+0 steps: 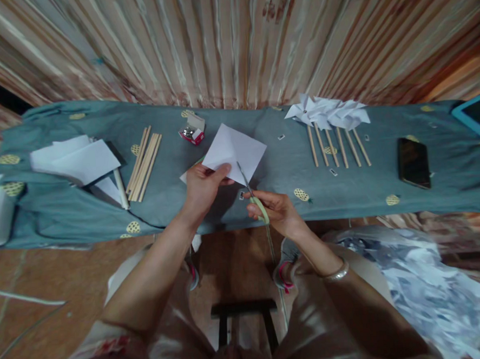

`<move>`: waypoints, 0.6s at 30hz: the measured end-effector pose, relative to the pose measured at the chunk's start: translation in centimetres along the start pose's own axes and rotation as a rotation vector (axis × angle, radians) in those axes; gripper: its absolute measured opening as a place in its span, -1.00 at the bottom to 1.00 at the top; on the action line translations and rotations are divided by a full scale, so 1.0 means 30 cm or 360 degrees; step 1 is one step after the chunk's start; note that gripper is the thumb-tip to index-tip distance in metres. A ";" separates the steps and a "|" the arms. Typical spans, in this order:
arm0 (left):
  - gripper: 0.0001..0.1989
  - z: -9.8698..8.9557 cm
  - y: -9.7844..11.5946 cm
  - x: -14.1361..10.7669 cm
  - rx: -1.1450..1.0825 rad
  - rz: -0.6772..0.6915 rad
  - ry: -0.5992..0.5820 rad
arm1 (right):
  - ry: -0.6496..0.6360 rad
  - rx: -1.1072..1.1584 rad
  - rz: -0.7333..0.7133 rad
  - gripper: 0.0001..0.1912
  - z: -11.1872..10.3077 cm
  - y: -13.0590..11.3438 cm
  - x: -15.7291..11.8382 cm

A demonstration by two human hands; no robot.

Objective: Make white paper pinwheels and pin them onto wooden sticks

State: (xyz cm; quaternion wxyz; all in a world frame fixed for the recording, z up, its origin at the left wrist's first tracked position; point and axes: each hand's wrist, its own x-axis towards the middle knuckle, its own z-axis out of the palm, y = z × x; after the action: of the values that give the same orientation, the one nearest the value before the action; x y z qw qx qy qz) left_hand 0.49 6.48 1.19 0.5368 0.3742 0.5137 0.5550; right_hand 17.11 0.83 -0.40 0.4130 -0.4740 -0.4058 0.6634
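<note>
My left hand pinches the left corner of a white square of paper, thumb on top. In my right hand are scissors with light green handles; their blades meet the paper near its lower corner. Part of another white sheet shows beneath my left hand. Just behind the paper stands an open red and white box of small metal pieces. Several wooden sticks lie left of my left hand. To the right, white paper pinwheels on sticks lie in a row.
A green cloth with yellow pineapples covers the narrow table. White papers and a white pen-like tool lie at left. A black phone and a blue-framed device are at right. Below right sits a bag of white paper pieces.
</note>
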 end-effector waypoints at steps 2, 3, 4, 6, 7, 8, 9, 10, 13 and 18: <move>-0.83 0.001 -0.002 0.001 -0.0002 0.0006 0.0004 | 0.0025 0.0015 0.0005 -0.51 0.002 -0.002 -0.001; -0.82 0.001 -0.002 0.001 0.0008 0.0006 0.0009 | 0.0033 0.0015 0.0005 -0.51 0.004 -0.003 -0.001; -0.81 0.001 -0.003 0.001 0.0023 0.0002 0.0016 | 0.0036 0.0012 0.0003 -0.51 0.004 -0.003 -0.001; -0.80 0.001 -0.003 0.002 0.0051 -0.0012 0.0030 | 0.0032 0.0001 -0.0002 -0.51 0.004 -0.003 -0.002; -0.81 0.000 -0.004 0.002 0.0054 -0.0016 0.0028 | 0.0030 -0.0002 -0.0002 -0.51 0.004 -0.002 -0.002; -0.81 0.000 -0.004 0.002 0.0043 -0.0015 0.0020 | 0.0029 -0.0004 -0.0001 -0.51 0.003 -0.001 -0.001; -0.82 0.000 -0.005 0.002 0.0022 -0.0009 0.0012 | 0.0028 -0.0006 0.0001 -0.51 0.002 0.000 -0.001; -0.82 0.000 -0.006 0.002 -0.0001 -0.0002 0.0003 | 0.0027 -0.0010 0.0003 -0.51 0.001 0.001 -0.001; -0.84 0.001 -0.007 0.002 -0.0031 -0.0004 0.0006 | 0.0017 -0.0021 0.0009 -0.51 -0.001 0.005 -0.001; -0.85 -0.003 0.003 0.009 -0.0023 -0.0056 0.0043 | -0.0061 -0.0128 0.0025 -0.48 -0.011 0.005 -0.009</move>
State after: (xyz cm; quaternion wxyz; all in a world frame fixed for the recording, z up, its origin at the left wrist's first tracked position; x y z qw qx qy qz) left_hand 0.36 6.74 1.22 0.5423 0.3536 0.5234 0.5541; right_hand 17.46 0.56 -0.53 0.3806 -0.4807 -0.4363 0.6586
